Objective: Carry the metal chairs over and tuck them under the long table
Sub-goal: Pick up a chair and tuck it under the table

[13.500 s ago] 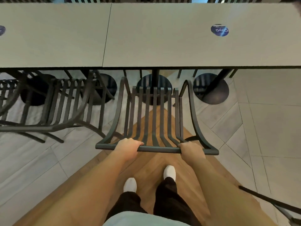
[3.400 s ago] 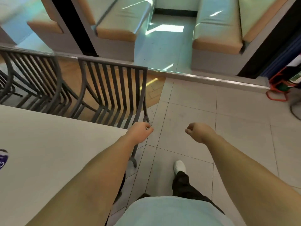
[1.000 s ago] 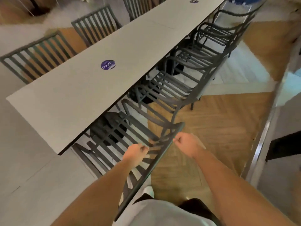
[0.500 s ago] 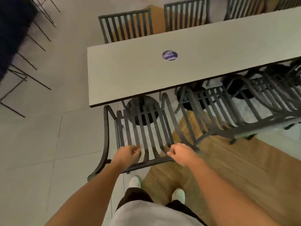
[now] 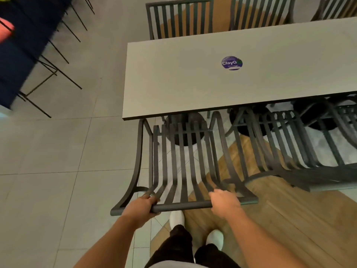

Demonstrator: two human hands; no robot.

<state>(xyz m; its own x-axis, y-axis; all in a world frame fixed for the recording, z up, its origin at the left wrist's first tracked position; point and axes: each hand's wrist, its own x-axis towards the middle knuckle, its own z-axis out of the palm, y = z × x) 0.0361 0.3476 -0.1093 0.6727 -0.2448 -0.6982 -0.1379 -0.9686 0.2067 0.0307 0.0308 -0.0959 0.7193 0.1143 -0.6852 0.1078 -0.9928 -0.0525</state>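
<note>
A dark slatted metal chair (image 5: 183,163) stands in front of me at the left end of the long grey table (image 5: 193,84), its seat partly under the tabletop. My left hand (image 5: 142,206) grips the left part of the chair's top rail. My right hand (image 5: 224,203) grips the same rail further right. A second metal chair (image 5: 286,147) sits next to it on the right, tucked under the table.
More slatted chairs (image 5: 179,18) line the table's far side. A round purple sticker (image 5: 231,63) marks the tabletop. Thin black wire legs (image 5: 50,70) of dark blue furniture stand at upper left. My white shoes (image 5: 176,218) are on the tile and wood floor below the chair.
I have come round the table's end to this chair. Over the last second both hands closed on its top rail, and the chair now faces the table squarely.
</note>
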